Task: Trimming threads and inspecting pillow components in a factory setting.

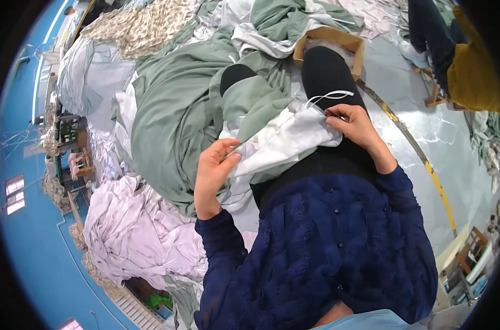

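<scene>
Across my lap lies a white and sage-green cloth (294,135), its white side turned up between my hands. My left hand (214,168) pinches the cloth's left edge between thumb and fingers. At the other end, my right hand (355,127) grips the right edge close to my thigh. Thin white ties (329,97) stick up in loops from the cloth beside my right fingers. To the left, the cloth runs into a large heap of sage-green fabric (173,121).
A cardboard box (357,52) stands past my right knee. Lilac fabric (142,231) is heaped at lower left, patterned beige fabric (137,33) at far left. A yellow-and-black floor strip (409,140) curves along the right. Another person in dark trousers (431,38) is at upper right.
</scene>
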